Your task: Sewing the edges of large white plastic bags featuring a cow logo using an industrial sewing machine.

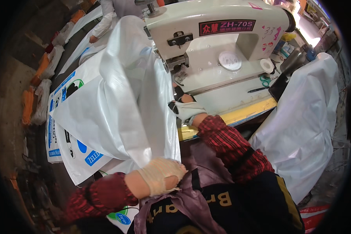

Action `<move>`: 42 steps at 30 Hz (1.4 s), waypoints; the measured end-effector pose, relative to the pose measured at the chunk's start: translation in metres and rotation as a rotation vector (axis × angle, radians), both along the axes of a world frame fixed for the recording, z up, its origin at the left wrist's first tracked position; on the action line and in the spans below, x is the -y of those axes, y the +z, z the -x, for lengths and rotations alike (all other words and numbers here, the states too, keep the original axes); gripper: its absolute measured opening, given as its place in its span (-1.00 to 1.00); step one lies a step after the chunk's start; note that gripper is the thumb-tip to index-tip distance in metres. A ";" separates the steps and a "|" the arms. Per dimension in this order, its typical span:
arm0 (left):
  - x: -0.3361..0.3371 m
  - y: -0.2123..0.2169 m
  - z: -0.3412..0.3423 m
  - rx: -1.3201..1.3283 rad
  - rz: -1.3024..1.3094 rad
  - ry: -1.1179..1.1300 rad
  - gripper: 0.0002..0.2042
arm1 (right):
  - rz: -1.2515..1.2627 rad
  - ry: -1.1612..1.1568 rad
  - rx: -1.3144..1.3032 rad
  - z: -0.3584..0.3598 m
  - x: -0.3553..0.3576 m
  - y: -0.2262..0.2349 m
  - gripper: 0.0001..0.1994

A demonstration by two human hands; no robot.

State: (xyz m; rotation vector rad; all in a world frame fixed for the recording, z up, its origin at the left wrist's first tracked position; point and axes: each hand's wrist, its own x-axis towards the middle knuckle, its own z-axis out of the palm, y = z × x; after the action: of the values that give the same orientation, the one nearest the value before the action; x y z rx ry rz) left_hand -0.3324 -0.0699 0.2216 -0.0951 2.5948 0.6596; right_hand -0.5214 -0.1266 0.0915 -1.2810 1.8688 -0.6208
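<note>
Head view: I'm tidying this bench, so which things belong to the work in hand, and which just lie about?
Likely in use:
glossy white plastic sheet at the right hand
cream metal sewing machine

Apparently lying about:
teal-handled scissors
slim black pen-like tool

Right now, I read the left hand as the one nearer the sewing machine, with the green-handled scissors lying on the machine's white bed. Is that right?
Not quite: in the head view it is the right hand that is nearer the sewing machine; the left hand is lower in the picture. The green-handled scissors do lie on the machine's white bed.
</note>
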 end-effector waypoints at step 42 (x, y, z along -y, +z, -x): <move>0.206 0.016 0.010 -0.465 0.619 0.289 -0.90 | -0.060 -0.313 0.738 0.013 -0.020 0.015 -0.75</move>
State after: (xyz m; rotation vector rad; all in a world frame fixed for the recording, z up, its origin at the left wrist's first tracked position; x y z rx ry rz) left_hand -0.3423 -0.2755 0.2380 -0.5791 3.1828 -0.0784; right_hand -0.5344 -0.1071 0.1062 -0.5854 1.4412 -1.0269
